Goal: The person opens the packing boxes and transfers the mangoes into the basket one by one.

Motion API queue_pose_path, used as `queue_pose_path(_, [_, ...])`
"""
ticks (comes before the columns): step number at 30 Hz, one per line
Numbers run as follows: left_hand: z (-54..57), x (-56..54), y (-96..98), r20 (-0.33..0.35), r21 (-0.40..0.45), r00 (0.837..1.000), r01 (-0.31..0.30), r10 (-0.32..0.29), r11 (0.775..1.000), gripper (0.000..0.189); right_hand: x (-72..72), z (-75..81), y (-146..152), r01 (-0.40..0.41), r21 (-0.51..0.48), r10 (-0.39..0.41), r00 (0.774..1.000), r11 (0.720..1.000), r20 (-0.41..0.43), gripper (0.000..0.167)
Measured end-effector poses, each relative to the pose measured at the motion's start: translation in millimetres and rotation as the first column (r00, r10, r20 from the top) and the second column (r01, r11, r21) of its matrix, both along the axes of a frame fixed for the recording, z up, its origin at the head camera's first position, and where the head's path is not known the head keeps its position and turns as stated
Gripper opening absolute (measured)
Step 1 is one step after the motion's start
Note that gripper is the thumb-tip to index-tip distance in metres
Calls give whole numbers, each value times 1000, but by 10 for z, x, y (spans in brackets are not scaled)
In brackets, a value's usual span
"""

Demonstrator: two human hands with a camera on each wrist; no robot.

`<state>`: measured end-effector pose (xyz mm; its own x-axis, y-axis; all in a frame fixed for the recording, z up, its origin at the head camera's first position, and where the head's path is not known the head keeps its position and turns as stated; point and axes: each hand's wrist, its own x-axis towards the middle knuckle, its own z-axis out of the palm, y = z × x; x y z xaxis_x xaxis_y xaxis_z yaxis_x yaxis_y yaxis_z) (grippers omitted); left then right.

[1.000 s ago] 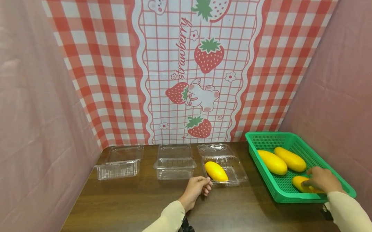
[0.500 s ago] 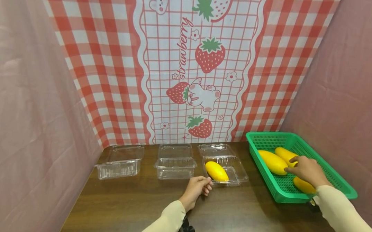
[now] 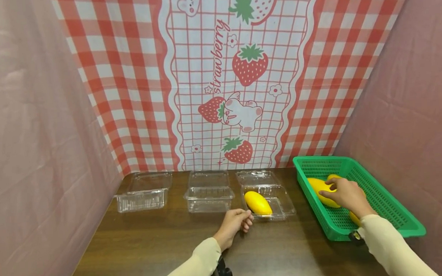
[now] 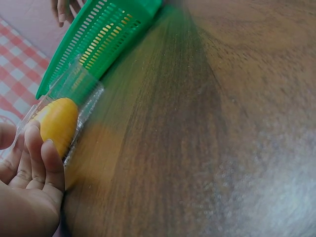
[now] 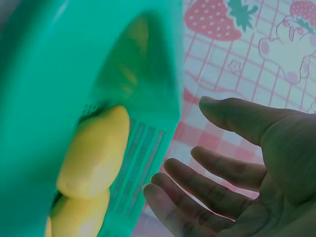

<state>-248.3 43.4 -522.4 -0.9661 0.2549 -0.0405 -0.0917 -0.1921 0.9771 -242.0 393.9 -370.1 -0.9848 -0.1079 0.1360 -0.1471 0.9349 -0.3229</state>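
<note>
My left hand (image 3: 231,227) pinches the near left corner of a clear plastic clamshell container (image 3: 288,207) whose lid lies folded back. One yellow mango (image 3: 258,203) lies inside, at the container's left; the left wrist view also shows this mango (image 4: 60,126) just beyond the fingers. My right hand (image 3: 347,195) is over the green basket (image 3: 390,204), fingers spread and holding nothing. Below it several mangoes lie in the basket, the left mango (image 3: 313,187) partly covered by the hand. In the right wrist view, a mango (image 5: 94,155) appears apart from the spread fingers.
Two more clear containers, a middle one (image 3: 209,206) and a left one (image 3: 141,201), stand with lids open on the brown wooden table (image 3: 155,239). Behind hangs a strawberry-print cloth (image 3: 233,71). Pink fabric (image 3: 33,162) walls both sides.
My right hand has risen off the nearest mango in the basket and moved left and away from me, over the other mangoes. My left hand keeps its place on the container's corner.
</note>
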Motion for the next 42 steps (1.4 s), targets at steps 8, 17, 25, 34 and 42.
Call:
queue_pose_path(8, [9,-7,4,4,0,1000,-3,3,1000,29,-83,-12,-246,-32,0,32,999,999,-34,58])
queue_pose_path(17, [-4,7,-1,4,-1,1000,-4,4,1000,28,-112,-42,-499,-57,-37,56,998,998,-8,64])
queue_pose_path(25, [1,14,-1,-5,-3,1000,0,0,1000,30,-161,-125,-706,-75,-38,73,997,996,-33,60])
queue_pose_path(34, [11,31,19,-21,-11,1000,4,-4,1000,31,-224,-228,-954,-121,-55,117,991,991,-62,50])
queue_pose_path(42, [1,20,17,-28,-9,1000,-12,12,1000,30,-272,-361,-1210,-139,-30,137,988,990,-66,45])
